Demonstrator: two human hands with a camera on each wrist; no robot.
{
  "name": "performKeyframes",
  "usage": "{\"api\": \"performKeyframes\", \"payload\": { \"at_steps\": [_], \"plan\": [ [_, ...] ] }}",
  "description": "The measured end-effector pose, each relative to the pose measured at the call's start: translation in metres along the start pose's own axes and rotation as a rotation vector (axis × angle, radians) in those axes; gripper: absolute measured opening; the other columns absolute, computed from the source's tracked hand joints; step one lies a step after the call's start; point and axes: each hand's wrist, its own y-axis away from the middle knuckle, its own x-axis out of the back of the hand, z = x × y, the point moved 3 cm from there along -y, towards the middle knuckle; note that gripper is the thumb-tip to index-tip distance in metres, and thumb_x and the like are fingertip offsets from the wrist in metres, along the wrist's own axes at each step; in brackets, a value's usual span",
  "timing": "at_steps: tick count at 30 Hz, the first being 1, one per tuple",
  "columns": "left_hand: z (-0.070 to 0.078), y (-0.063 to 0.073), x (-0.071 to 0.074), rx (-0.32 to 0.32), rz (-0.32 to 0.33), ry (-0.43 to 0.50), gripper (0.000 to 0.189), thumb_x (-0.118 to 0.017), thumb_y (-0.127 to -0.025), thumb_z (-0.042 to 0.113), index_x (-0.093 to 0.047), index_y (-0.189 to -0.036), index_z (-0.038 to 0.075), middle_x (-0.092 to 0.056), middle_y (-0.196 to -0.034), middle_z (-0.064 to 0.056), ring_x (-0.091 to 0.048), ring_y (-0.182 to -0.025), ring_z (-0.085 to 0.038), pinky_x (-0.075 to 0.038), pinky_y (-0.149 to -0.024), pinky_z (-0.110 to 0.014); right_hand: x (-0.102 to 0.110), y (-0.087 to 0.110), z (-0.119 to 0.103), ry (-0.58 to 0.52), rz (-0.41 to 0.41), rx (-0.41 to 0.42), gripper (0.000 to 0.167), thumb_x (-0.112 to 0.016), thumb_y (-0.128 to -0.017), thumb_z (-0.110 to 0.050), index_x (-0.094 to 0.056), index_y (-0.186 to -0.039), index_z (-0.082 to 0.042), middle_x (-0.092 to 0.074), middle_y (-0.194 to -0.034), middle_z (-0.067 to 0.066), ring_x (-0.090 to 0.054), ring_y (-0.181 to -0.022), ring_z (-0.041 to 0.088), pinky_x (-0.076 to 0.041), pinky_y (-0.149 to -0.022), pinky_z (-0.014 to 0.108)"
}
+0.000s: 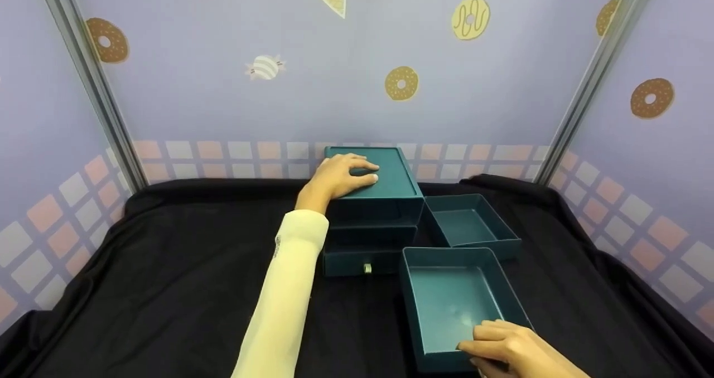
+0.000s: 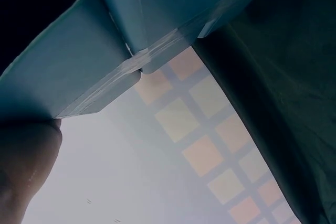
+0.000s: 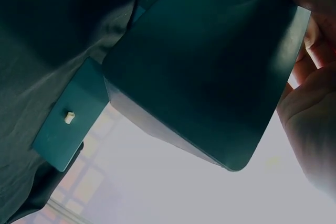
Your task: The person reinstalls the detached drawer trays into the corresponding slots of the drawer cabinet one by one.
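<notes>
A teal drawer cabinet (image 1: 413, 185) stands at the middle back, its upper two slots without drawers. My left hand (image 1: 340, 176) rests on its top at the left, fingers spread. In the left wrist view, part of that hand (image 2: 26, 156) lies against the teal plastic edge (image 2: 58, 90). At the front right, my right hand (image 1: 516, 344) grips the near wall of a bare, pulled-out teal drawer (image 1: 452, 300). The right wrist view shows this drawer (image 3: 205, 72) from close by, with fingers (image 3: 317, 40) around its edge and a pale pull beside them.
A shallower teal drawer (image 1: 466, 224) lies right of the cabinet, behind the held drawer. The bottom drawer (image 1: 346, 265) sits in the cabinet with its pale knob facing forward. Black cloth (image 1: 184, 272) covers the table. Patterned walls (image 1: 346, 110) and metal posts (image 1: 591, 82) enclose it.
</notes>
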Motion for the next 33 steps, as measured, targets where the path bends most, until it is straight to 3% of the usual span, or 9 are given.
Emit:
{"api": "performKeyframes", "payload": {
  "at_steps": [12, 22, 33],
  "plan": [
    [0.000, -0.002, 0.001, 0.011, -0.004, 0.007, 0.048, -0.057, -0.107, 0.055, -0.062, -0.151, 0.035, -0.041, -0.169, 0.001, -0.025, -0.161, -0.031, -0.011, -0.133, -0.057, -0.006, -0.029, -0.011, 0.035, -0.049, 0.011, 0.048, -0.074, -0.085, 0.011, -0.068, -0.110, -0.030, -0.035, -0.079, -0.016, -0.033, -0.071, -0.006, -0.030, -0.066, 0.005],
    [0.000, 0.000, 0.000, 0.025, -0.008, 0.012, 0.048, -0.057, -0.107, 0.056, -0.062, -0.151, 0.035, -0.040, -0.169, 0.001, -0.025, -0.162, -0.030, -0.011, -0.133, -0.058, -0.017, -0.047, -0.014, 0.010, -0.041, 0.084, 0.048, -0.072, -0.092, 0.007, -0.070, -0.129, -0.024, -0.049, -0.084, -0.014, -0.043, -0.074, -0.002, -0.036, -0.071, 0.007],
    [-0.001, 0.000, 0.001, 0.010, 0.010, 0.032, 0.047, -0.058, -0.107, 0.054, -0.064, -0.149, 0.034, -0.042, -0.168, 0.000, -0.027, -0.161, -0.031, -0.013, -0.133, -0.056, -0.023, -0.068, -0.020, 0.035, -0.064, 0.118, 0.035, -0.070, -0.098, 0.001, -0.071, -0.123, -0.024, -0.044, -0.081, -0.013, -0.039, -0.074, -0.001, -0.033, -0.071, 0.006]
  ]
}}
